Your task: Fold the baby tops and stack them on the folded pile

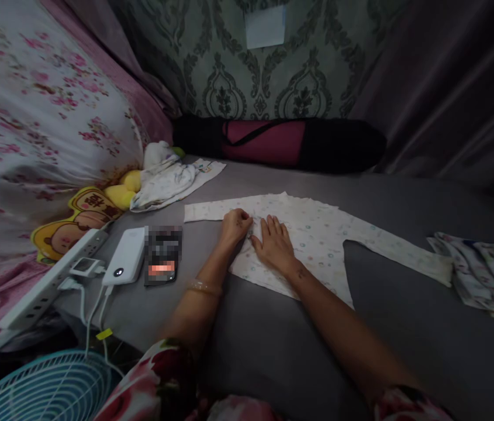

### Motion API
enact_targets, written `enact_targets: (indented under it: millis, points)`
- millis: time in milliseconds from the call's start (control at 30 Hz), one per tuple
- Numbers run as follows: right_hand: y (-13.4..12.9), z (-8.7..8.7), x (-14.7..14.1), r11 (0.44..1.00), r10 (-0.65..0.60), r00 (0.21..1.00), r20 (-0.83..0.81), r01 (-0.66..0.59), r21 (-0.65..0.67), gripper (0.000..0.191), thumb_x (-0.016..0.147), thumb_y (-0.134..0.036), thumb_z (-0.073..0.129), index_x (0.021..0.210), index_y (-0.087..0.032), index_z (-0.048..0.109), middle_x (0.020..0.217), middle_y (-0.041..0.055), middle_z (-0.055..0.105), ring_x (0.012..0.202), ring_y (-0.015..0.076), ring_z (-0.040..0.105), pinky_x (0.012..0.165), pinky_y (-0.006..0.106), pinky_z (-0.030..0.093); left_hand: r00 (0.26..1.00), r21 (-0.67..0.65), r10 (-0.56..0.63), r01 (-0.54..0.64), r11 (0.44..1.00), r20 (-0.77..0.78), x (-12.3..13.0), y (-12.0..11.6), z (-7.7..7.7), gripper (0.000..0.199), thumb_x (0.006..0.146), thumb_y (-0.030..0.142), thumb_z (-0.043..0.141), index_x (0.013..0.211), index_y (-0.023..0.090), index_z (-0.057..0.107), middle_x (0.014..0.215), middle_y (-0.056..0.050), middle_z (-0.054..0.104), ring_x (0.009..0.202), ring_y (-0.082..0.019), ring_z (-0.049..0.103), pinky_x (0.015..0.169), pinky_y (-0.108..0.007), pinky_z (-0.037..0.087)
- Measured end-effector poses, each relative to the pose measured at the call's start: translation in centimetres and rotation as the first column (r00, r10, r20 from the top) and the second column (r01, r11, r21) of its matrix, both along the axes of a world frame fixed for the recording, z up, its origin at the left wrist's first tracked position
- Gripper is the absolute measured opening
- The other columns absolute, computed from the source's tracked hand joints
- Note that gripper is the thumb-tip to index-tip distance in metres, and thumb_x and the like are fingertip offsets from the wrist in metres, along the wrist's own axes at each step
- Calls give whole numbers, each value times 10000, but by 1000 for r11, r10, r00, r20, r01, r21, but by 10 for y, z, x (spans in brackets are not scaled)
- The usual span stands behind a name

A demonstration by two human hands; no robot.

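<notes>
A small white long-sleeved shirt with a pale print [317, 245] lies spread on the grey surface, its sleeves stretched out to both sides. My left hand [237, 225] is closed at the shirt's left side, near the base of the left sleeve, with fingertips pinching its fabric. Beside it my right hand [274, 242] lies flat on the shirt's body, fingers slightly apart, holding nothing.
Folded printed clothes [492, 275] lie at the right. A crumpled white garment [168, 184] is at the back left, near plush toys [93, 213]. A power bank [126, 257], phone [162, 257] and power strip [49, 280] sit left. Behind is a long black-and-red bag [268, 142].
</notes>
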State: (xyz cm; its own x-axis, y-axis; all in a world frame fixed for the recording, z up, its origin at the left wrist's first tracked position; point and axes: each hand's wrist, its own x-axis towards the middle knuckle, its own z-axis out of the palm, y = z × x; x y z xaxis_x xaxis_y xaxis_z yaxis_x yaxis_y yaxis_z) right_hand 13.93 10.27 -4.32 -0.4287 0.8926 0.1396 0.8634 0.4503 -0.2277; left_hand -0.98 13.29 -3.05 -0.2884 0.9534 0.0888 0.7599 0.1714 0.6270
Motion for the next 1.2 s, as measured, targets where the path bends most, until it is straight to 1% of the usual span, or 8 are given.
enact_targets:
  millis: [200, 500, 667, 800, 867, 1000, 1100, 1200]
  points:
    - [-15, 5, -5, 996, 67, 997, 39, -64, -65, 730, 955, -508, 276, 1484, -5, 253, 1565, 173, 184, 1451, 298, 109, 1161, 481, 46, 996, 63, -47, 43, 997, 73, -4, 3, -6, 187, 775, 242, 586, 896, 138, 684, 820, -58, 713, 758, -156, 642, 703, -240, 463]
    - [-76, 19, -10, 940, 320, 945, -63, -325, -107, 674, 969, -467, 295, 1459, -4, 312, 1542, 195, 247, 1450, 288, 129, 1179, 479, 64, 990, 41, -79, 74, 996, 114, -9, 3, -8, 157, 754, 223, 597, 870, 148, 671, 785, -41, 705, 745, -156, 642, 673, -233, 454]
    - [-117, 38, 1, 819, 509, 839, -193, -541, -189, 647, 973, -452, 335, 1453, -19, 326, 1529, 202, 278, 1446, 274, 152, 1186, 466, 91, 992, 4, -84, 84, 996, 96, -9, 2, -6, 143, 759, 254, 602, 850, 161, 660, 760, -30, 695, 731, -162, 637, 670, -243, 452]
    - [-131, 62, 28, 622, 631, 673, -386, -736, -267, 486, 993, -381, 331, 1400, -146, 458, 1454, 108, 453, 1386, 203, 335, 1163, 384, 236, 992, 57, -123, 122, 991, 13, -11, -4, -2, 185, 795, 327, 587, 867, 166, 642, 777, -46, 684, 742, -179, 630, 691, -273, 466]
    - [-124, 66, 52, 670, 556, 692, -460, -701, -245, 428, 1000, -338, 322, 1359, -201, 510, 1380, 54, 546, 1306, 147, 451, 1113, 307, 330, 983, 148, -154, 168, 975, -102, -8, -13, 2, 217, 817, 356, 569, 875, 157, 635, 823, -79, 678, 810, -212, 629, 746, -318, 479]
    - [-87, 48, 107, 973, 191, 940, -282, -220, -76, 472, 979, -315, 346, 1380, -111, 484, 1462, 141, 430, 1391, 233, 327, 1159, 437, 241, 841, 256, -445, 523, 813, -306, 17, -47, 7, 296, 917, 373, 456, 1064, 162, 605, 1056, -116, 664, 1036, -225, 599, 915, -365, 465]
    - [-66, 24, 136, 999, 33, 995, -98, -36, -32, 526, 978, -344, 322, 1418, -77, 427, 1514, 172, 324, 1432, 261, 217, 1169, 477, 188, 643, 114, -655, 742, 660, -397, 42, -74, 1, 438, 969, 431, 348, 1237, 150, 550, 1294, -137, 587, 1264, -238, 490, 1052, -385, 395]
    - [-62, 9, 146, 998, 42, 999, 12, -42, -41, 571, 984, -410, 290, 1450, -93, 380, 1544, 160, 255, 1446, 256, 162, 1174, 481, 151, 599, -40, -642, 715, 698, -479, 56, -90, -7, 579, 965, 508, 303, 1390, 140, 441, 1484, -152, 397, 1411, -301, 289, 1130, -493, 275]
